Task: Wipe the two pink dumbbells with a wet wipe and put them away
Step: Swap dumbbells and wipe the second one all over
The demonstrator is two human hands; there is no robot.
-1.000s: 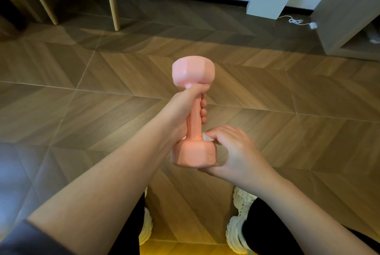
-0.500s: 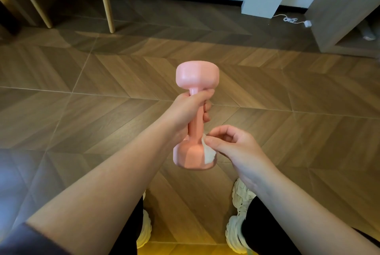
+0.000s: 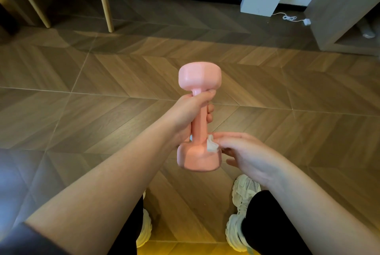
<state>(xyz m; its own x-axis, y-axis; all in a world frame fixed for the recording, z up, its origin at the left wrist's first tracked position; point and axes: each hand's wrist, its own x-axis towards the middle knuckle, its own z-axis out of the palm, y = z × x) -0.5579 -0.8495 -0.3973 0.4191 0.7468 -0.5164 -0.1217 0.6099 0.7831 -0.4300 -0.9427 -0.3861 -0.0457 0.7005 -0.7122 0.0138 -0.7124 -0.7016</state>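
One pink dumbbell [image 3: 199, 120] is held in the air above the wooden floor [image 3: 82, 100], between the two hands. It stands nearly upright: its long axis runs up and down, one head toward the wall, the other toward the person's feet. The left hand [image 3: 190, 115] grips the handle, fingers wrapped round it and hiding most of the shaft. The right hand [image 3: 244, 152], fingers nearly straight, presses one white wet wipe [image 3: 211, 145] against the joint of handle and lower head. Most of the wipe is hidden behind the fingertips. Two white shoes [image 3: 240, 213] show below, both partly cut off by arms and trousers.
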